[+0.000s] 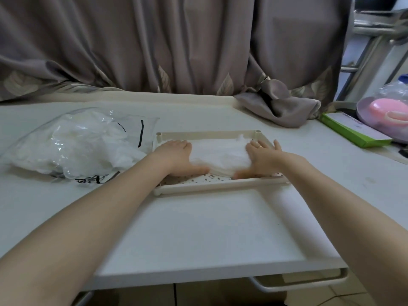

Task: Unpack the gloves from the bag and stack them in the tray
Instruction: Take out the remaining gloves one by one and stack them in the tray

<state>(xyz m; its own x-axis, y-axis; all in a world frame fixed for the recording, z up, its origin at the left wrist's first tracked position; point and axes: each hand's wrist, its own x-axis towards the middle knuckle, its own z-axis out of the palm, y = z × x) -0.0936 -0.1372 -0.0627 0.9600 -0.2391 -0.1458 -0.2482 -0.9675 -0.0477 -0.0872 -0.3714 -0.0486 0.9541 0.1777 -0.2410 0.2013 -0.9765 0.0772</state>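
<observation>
A cream tray [220, 186] with a perforated floor stands in the middle of the white table. A pile of thin white gloves [218, 154] lies inside it. My left hand [176, 156] lies flat on the pile's left end, fingers straight and pointing away, thumb along the near edge. My right hand [260, 156] presses the pile's right end the same way. To the left of the tray lies a clear plastic bag [72, 143] with black print, holding more white gloves.
A grey curtain [176, 45] hangs behind the table, with a bunched end [280, 107] resting on the far right corner. A green box [353, 130] and a pink item under a clear cover [388, 115] sit at the right. The table's front edge [220, 276] is near.
</observation>
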